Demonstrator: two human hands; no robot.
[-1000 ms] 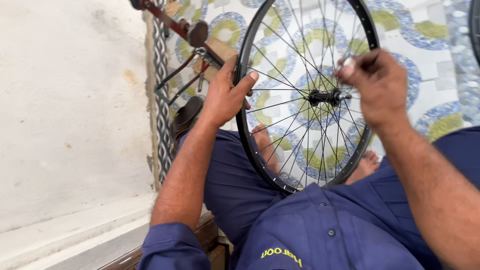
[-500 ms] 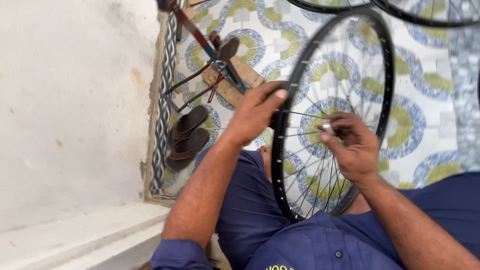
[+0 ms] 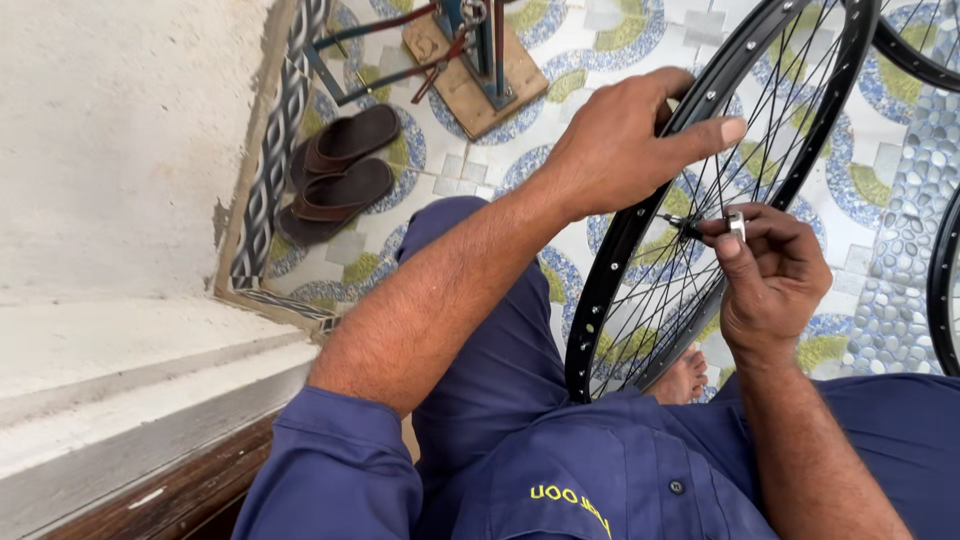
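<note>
Black wheel rim (image 3: 640, 250) in left hand (image 3: 615, 150), right hand (image 3: 770, 275) pinching small tool (image 3: 737, 225).

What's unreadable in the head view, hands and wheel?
- Wheel: top and hub cut off by the upper frame edge.
- Small metal tool: too small to identify; right hand fingers cover most of it.
- Left hand: palm hides its contact with the rim.
- Stand by the sandals: cut off at the top.

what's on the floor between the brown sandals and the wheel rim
In the head view, the person's bent leg in blue trousers lies between the sandals and the wheel rim, over patterned floor tiles.
</note>
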